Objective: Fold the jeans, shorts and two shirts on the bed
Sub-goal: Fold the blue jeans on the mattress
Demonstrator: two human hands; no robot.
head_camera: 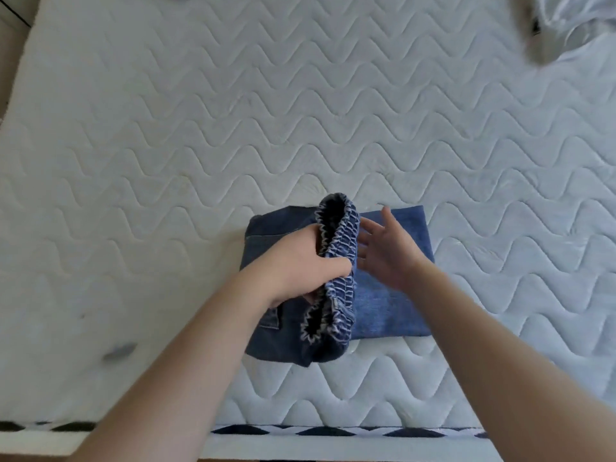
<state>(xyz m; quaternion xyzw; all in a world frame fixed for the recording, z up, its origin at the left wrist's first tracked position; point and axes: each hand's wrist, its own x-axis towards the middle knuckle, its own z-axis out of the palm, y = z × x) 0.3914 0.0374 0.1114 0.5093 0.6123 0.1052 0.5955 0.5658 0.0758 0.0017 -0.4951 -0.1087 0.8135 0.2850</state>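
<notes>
Dark blue jeans lie folded on the white quilted mattress, near its front edge. My left hand grips their gathered elastic waistband and holds it raised above the fold. My right hand is open just right of the waistband, fingers spread, over a lighter blue folded part that lies flat on the bed. White cloth, perhaps a shirt, lies blurred at the far right corner.
The mattress edge has a black-and-white diamond trim close to me. A small grey blurred mark lies on the mattress at the left. Floor shows past the bed's left side.
</notes>
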